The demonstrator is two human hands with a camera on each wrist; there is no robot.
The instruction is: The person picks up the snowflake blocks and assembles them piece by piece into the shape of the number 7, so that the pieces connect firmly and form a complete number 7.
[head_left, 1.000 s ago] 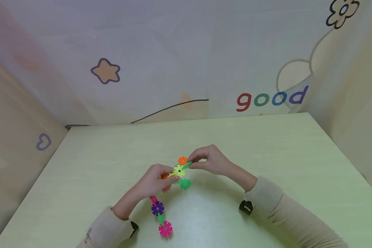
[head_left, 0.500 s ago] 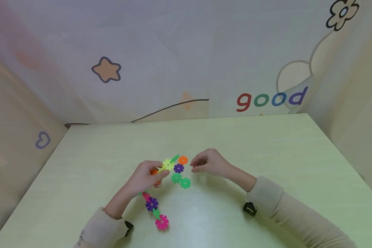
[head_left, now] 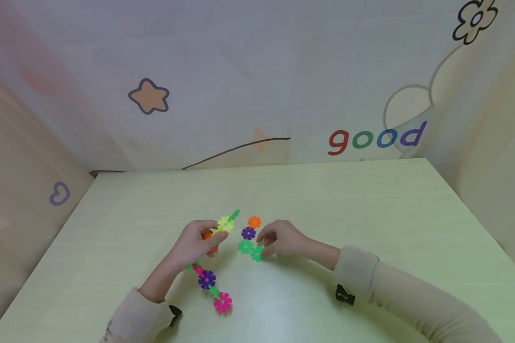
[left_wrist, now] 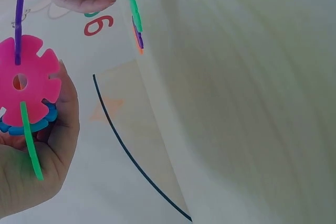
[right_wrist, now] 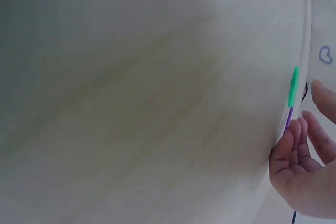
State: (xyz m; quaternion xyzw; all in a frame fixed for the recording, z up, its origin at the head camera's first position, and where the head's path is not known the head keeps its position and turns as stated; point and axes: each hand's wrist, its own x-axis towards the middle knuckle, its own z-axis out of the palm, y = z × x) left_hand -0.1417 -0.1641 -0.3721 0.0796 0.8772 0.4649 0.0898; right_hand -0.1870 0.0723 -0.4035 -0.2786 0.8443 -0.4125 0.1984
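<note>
My left hand [head_left: 193,243] grips a chain of slotted plastic flower discs at its yellow disc [head_left: 225,224]. A green disc [head_left: 234,215] sticks up edge-on from that yellow one. Below the hand the chain hangs through a purple disc [head_left: 207,279] to a pink disc [head_left: 222,302] at its end. The left wrist view shows a pink disc [left_wrist: 39,90] with a blue disc [left_wrist: 39,124] behind it, near the palm. My right hand [head_left: 285,238] is beside the loose discs, fingertips right at a green disc [head_left: 255,254], thumb and fingers apart in the right wrist view.
Near the right fingers on the pale table [head_left: 334,190] lie an orange disc [head_left: 254,222], a loose purple disc [head_left: 248,233] and a second green disc [head_left: 245,246]. A printed cloth backdrop [head_left: 223,71] rises behind the table.
My right hand has let go of the green disc now on the chain's yellow disc, then moved down to the loose green discs. My left hand has drawn the chain leftward.
</note>
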